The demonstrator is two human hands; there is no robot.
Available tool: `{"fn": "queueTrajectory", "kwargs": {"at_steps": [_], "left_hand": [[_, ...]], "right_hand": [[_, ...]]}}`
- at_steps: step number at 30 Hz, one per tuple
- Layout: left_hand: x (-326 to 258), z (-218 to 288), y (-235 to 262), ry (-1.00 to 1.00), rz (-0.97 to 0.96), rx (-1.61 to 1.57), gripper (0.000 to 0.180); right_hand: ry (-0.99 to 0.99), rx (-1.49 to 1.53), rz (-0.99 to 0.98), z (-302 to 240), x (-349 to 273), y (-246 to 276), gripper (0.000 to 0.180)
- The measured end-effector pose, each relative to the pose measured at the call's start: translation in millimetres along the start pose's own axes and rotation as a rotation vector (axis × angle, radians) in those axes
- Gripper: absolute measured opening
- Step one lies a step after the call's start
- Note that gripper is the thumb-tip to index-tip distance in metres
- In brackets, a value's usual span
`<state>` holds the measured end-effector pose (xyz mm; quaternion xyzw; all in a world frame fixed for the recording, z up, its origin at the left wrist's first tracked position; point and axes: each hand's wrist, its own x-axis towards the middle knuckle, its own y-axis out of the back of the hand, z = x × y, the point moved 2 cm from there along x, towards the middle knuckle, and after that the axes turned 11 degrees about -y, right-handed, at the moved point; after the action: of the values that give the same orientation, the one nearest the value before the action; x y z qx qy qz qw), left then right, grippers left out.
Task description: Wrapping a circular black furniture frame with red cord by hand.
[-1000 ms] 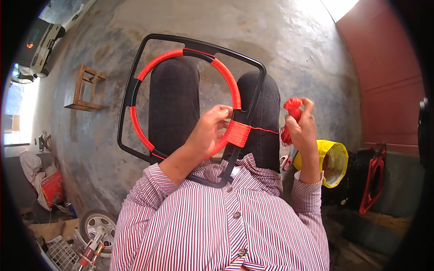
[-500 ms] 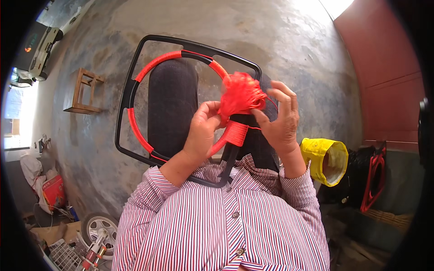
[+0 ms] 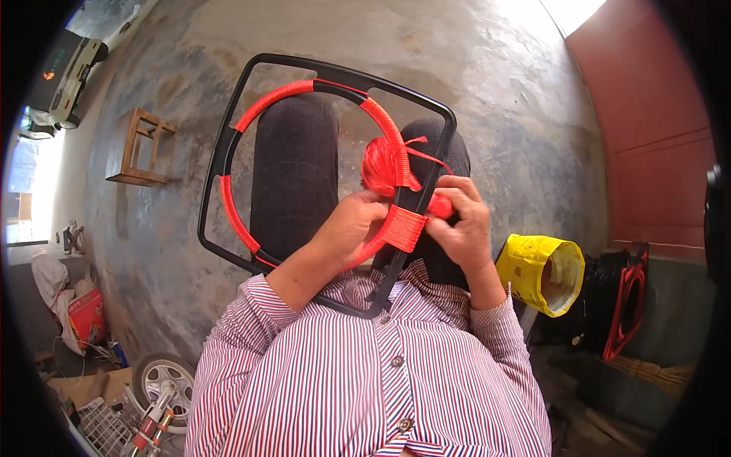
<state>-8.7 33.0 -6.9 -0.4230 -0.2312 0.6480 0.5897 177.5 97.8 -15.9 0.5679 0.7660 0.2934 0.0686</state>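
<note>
On my lap lies a black frame (image 3: 204,199) with rounded corners around a black ring, which is partly wrapped in red cord (image 3: 268,97). A tight band of red cord (image 3: 404,228) binds ring and frame together at the lower right. A loose bundle of red cord (image 3: 378,163) hangs inside the ring and passes behind it. My left hand (image 3: 352,225) is closed against the ring's inner side, its fingertips hidden behind the ring. My right hand (image 3: 463,225), outside the frame, pinches a red clump (image 3: 440,206) of the bundle beside the band.
A small wooden stool (image 3: 141,148) stands on the concrete floor at the left. To my right are a yellow open container (image 3: 525,266) and another red-wrapped frame (image 3: 630,305). A wheel (image 3: 166,385) and a wire basket (image 3: 103,430) lie at lower left. A red door (image 3: 647,114) is at right.
The cord bundle has gone from above the ring to behind it, with a clump showing on the right side. My right hand has lowered and closed on that clump.
</note>
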Motion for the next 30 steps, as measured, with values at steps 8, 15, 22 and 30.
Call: {"fn": "queueTrajectory", "kwargs": {"at_steps": [8,15,22,30], "left_hand": [[4,-4,12,-0.014,0.042,0.044,0.021],[0,-5,4,-0.033,0.025,0.058,0.024],[2,-2,4,-0.023,0.008,0.097,0.03],[4,-3,5,-0.058,-0.018,0.029,0.024]], "right_hand": [[-0.302,1.451,-0.067,50,-30,71,0.033],[-0.276,1.521,-0.05,29,-21,81,0.035],[-0.083,1.697,-0.517,-6,-8,69,0.037],[-0.359,1.035,0.108,14,-12,94,0.023]]}}
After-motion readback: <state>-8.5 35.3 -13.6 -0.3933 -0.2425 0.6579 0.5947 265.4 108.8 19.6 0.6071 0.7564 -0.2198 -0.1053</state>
